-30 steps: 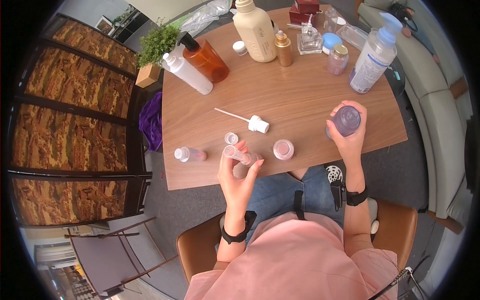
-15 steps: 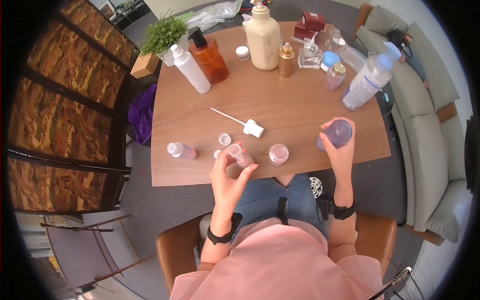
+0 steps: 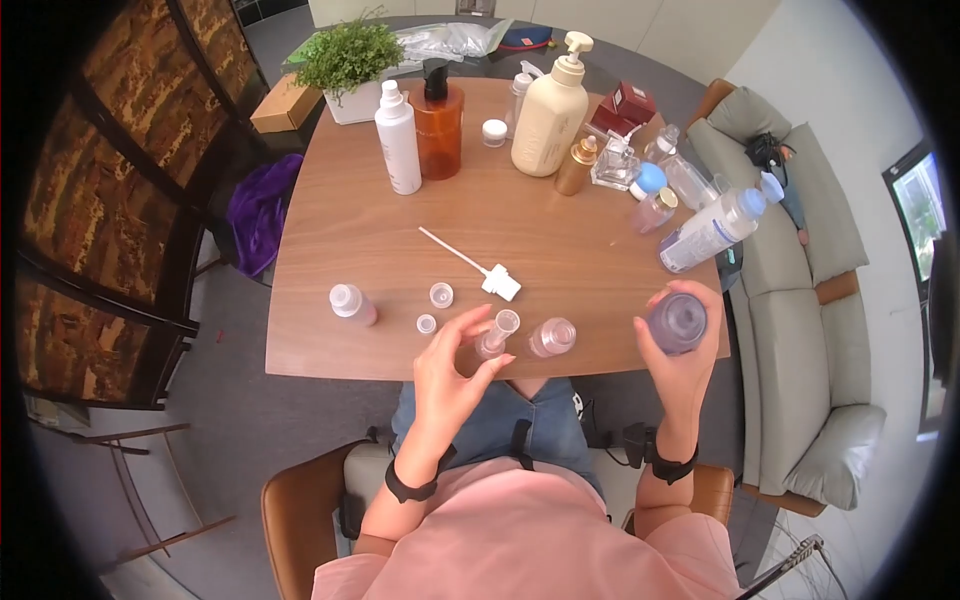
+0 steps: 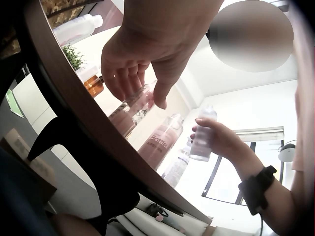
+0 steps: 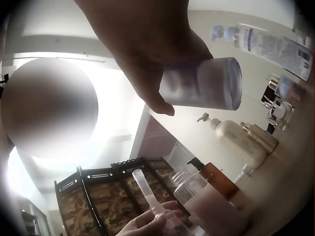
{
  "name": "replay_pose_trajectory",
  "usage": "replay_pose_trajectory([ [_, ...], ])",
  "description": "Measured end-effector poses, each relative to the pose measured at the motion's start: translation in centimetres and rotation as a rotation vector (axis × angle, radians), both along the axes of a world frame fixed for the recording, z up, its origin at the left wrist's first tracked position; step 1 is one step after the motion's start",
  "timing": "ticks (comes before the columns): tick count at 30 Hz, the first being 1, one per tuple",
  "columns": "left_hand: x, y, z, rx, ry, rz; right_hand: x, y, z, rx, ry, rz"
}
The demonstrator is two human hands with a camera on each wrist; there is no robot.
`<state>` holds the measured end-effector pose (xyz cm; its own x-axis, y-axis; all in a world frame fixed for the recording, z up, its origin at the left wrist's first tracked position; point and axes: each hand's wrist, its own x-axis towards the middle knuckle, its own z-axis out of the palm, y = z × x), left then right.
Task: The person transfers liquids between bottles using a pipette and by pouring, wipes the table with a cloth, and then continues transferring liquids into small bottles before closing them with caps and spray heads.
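"Pink-tinted bottle (image 3: 489, 347) with a clear funnel (image 3: 505, 324) at its mouth: where do we have it?"

"Near the table's (image 3: 380, 245) front edge, in our left hand (image 3: 440, 388). What do we see left to right?"

"First a white-capped small bottle (image 3: 353, 306) by the potted plant's side of the table, then two small caps (image 3: 441, 295), one nearer the edge. Behind our left hand lies a white spray pump (image 3: 500, 283), its thin tube pointing away from us."

"And how is that hand?"

"Partly closed, fingers and thumb curved round the pink-tinted bottle. Just beside it stands an uncapped bottle (image 5: 216, 206) of pink liquid."

"Our right hand (image 3: 682, 375)?"

"Wrapped round a frosted lilac bottle (image 5: 206, 83), which we hold upright, off the tabletop. Beyond it, toward the back, a clear pump bottle (image 3: 705, 234) with a blue top stands on the table."
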<state>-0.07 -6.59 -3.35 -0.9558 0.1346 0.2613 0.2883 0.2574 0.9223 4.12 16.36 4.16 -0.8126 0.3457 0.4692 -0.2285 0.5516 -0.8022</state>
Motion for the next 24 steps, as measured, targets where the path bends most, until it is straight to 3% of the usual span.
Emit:
replay_pose_trajectory([
  [2, 0.0, 0.0, 0.2, 0.003, -0.006, 0.005, -0.1, -0.9, 1.0, 0.105, -0.01, 0.003],
  [4, 0.0, 0.1, 0.2, 0.005, 0.01, 0.003, -0.6, -1.5, 1.7, 0.384, -0.004, 0.135],
  [16, -0.4, -0.3, -0.2, 0.019, 0.042, -0.021, -4.1, -4.4, 3.1, 0.862, 0.02, 0.266],
  [24, -0.5, -0.5, -0.4, 0.018, 0.063, -0.031, -4.8, -5.0, 3.5, 1.0, 0.021, 0.248],
])
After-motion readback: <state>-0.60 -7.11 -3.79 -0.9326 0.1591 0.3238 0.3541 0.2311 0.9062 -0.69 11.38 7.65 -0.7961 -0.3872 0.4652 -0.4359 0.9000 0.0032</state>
